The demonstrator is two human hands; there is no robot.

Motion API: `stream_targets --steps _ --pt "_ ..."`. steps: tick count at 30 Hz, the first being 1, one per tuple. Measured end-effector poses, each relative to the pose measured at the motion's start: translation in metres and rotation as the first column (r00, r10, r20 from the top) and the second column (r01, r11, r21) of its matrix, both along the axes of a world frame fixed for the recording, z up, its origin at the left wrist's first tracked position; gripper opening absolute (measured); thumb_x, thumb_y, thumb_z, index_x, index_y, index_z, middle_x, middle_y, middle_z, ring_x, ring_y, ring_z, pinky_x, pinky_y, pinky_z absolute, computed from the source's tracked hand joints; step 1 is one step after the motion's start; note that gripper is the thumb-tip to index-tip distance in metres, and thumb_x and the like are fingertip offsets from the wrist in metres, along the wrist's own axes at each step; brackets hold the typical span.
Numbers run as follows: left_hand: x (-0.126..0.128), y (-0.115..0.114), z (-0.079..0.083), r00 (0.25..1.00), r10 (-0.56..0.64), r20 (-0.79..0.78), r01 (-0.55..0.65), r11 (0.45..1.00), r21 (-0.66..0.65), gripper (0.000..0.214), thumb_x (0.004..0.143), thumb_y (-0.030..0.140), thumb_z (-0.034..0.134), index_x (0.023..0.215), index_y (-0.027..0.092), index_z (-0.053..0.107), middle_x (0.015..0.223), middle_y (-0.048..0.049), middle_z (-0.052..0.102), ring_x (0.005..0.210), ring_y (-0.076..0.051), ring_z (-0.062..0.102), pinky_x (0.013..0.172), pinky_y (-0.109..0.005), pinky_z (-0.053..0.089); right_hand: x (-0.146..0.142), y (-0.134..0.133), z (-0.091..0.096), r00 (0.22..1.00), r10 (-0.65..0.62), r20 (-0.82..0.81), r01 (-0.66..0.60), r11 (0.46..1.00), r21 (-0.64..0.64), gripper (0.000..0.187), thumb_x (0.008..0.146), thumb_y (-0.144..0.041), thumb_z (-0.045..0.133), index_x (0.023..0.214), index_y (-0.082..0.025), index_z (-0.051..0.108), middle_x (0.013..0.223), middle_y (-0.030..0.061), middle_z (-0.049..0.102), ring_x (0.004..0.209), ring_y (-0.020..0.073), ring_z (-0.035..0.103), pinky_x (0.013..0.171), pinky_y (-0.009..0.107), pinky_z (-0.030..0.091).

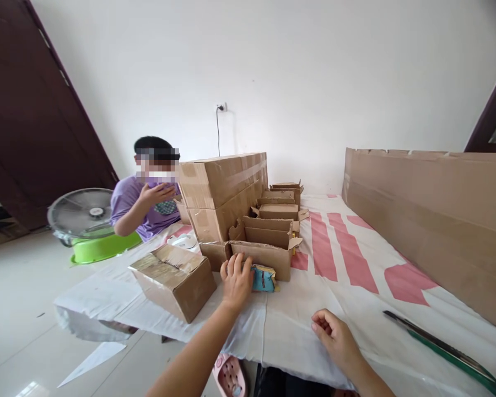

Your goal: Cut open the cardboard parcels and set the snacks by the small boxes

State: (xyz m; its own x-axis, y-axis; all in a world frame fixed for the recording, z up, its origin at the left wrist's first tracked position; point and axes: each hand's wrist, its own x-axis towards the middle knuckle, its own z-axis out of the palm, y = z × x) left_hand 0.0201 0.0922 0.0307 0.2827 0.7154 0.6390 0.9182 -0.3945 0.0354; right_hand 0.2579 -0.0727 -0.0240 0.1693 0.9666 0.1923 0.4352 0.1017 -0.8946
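My left hand (236,280) reaches to the front of an open cardboard compartment (268,259). Its fingers are bent around the left end of a small blue packet (263,279), and that end and the thumb are hidden. The packet lies on the cloth against the cardboard wall, with a yellowish edge showing. Nearer to me, my right hand (333,335) rests low over the cloth, fingers curled towards the thumb, with nothing visible in it. A taped cardboard box (173,278) stands left of my left hand.
More cardboard compartments (278,211) line the tall taped boxes (227,187). A long cardboard panel (430,220) stands at the right. On the white and red cloth (297,314) lies a green utility knife (446,350). Across the table a person (138,204) sits beside a fan (82,215).
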Motion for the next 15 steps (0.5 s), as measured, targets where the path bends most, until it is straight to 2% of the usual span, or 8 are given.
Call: stream_targets --steps 3,5,9,15 --pt "0.002 -0.004 -0.021 1.000 -0.007 -0.011 0.006 0.999 -0.052 0.046 0.094 0.024 0.040 0.138 0.022 0.050 0.151 -0.0125 0.040 0.141 -0.036 0.026 0.111 -0.057 0.019 -0.001 0.000 -0.001 1.000 0.007 0.018 -0.007 1.000 0.007 0.016 0.084 -0.037 0.053 0.083 -0.022 0.058 0.075 0.0015 0.064 0.068 0.0182 0.059 0.066 0.029 0.047" --pt "0.005 -0.002 -0.026 0.999 -0.028 -0.023 0.025 0.993 -0.111 0.050 0.094 0.031 0.041 0.143 0.023 0.043 0.155 -0.0104 0.033 0.144 -0.039 0.017 0.112 -0.061 0.016 0.000 0.000 -0.003 0.999 0.012 0.033 -0.012 1.000 0.001 0.015 0.085 -0.036 0.052 0.084 -0.022 0.058 0.076 0.0014 0.064 0.069 0.0180 0.059 0.067 0.029 0.047" --pt "0.016 0.010 -0.022 0.999 -0.028 -0.026 0.024 0.987 -0.159 0.052 0.094 0.037 0.041 0.145 0.024 0.040 0.158 -0.0100 0.025 0.145 -0.040 0.014 0.113 -0.062 0.013 0.001 0.002 -0.007 0.999 0.012 0.049 -0.011 1.000 -0.010 0.016 0.086 -0.037 0.052 0.084 -0.022 0.059 0.076 0.0014 0.064 0.069 0.0186 0.059 0.067 0.030 0.047" --pt "0.036 0.032 -0.020 1.000 -0.011 0.018 0.014 0.987 -0.158 0.053 0.094 0.040 0.043 0.145 0.027 0.040 0.158 -0.0094 0.026 0.144 -0.038 0.017 0.114 -0.061 0.010 0.002 0.004 -0.008 0.999 0.003 0.041 -0.003 1.000 -0.011 0.018 0.085 -0.039 0.053 0.083 -0.022 0.060 0.075 0.0014 0.065 0.069 0.0187 0.060 0.067 0.030 0.047"
